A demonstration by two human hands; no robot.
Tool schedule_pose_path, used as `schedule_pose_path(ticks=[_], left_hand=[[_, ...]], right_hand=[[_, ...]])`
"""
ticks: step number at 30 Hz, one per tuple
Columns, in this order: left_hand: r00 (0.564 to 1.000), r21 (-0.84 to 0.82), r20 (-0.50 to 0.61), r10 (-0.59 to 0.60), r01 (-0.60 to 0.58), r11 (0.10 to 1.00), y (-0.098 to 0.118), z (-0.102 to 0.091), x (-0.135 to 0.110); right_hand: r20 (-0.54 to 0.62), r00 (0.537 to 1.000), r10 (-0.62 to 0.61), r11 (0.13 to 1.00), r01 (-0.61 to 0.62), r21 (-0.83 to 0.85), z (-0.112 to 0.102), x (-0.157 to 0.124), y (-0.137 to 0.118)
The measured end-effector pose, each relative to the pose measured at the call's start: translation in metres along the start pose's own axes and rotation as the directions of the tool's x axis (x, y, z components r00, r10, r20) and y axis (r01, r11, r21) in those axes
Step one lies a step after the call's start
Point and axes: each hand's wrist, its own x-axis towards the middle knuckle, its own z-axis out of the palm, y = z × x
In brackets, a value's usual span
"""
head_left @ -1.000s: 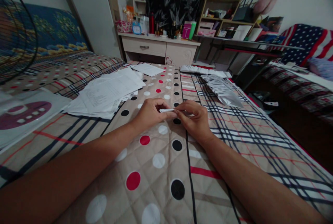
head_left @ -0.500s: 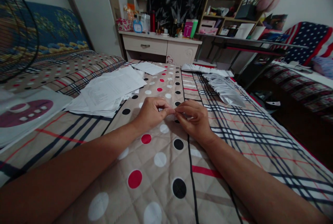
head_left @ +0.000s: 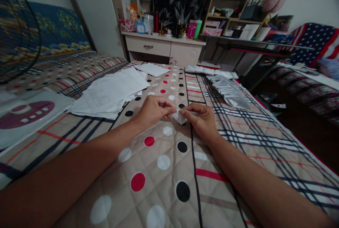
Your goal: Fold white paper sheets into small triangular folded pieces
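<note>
Between my two hands, above the dotted bedspread (head_left: 156,150), is a small whitish, thin, partly see-through piece (head_left: 179,117); its exact kind cannot be made out. My left hand (head_left: 156,109) pinches its left edge between thumb and forefinger. From the other side, my right hand (head_left: 201,116) grips it with thumb and curled fingers. Nearest to the left hand lies a spread stack of white printed papers (head_left: 111,88). Beyond the right hand rests a row of overlapping silvery-white flat packets (head_left: 227,90).
A white plastic bag with a purple print (head_left: 29,115) lies at the left, by a wire fan guard (head_left: 37,44). A further paper sheet (head_left: 152,69) and a white folded strip (head_left: 209,70) lie toward the far edge. Behind stands a white dresser (head_left: 148,46) with bottles.
The small whitish piece now shows between my fingertips, where the fingers covered it before. My hands have shifted slightly apart and the right fingers have changed their hold.
</note>
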Motion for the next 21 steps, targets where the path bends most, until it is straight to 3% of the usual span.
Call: schedule_pose_path(ticks=[8, 13, 16, 18, 21], left_hand=[[0.999, -0.033, -0.031, -0.018, 0.017, 0.999, -0.008, -0.002, 0.004], [0.996, -0.079, -0.049, 0.078, -0.082, 0.994, -0.018, -0.001, 0.008], [0.983, 0.033, -0.027, 0.182, -0.181, 0.983, -0.020, -0.002, 0.007], [0.950, 0.186, -0.013, 0.313, -0.305, 0.934, -0.020, -0.003, 0.005], [0.843, 0.398, 0.059, 0.534, -0.511, 0.762, -0.018, -0.005, 0.003]], right_hand=[[0.071, 0.968, 0.239, 0.923, -0.249, 0.293, 0.005, 0.004, 0.006], [0.134, 0.941, 0.310, 0.855, -0.338, 0.393, 0.005, 0.006, 0.006], [0.146, 0.930, 0.337, 0.827, -0.366, 0.427, 0.003, 0.007, 0.005], [0.143, 0.925, 0.351, 0.813, -0.377, 0.444, 0.002, 0.007, 0.006], [0.180, 0.915, 0.360, 0.793, -0.402, 0.457, 0.002, 0.007, 0.007]])
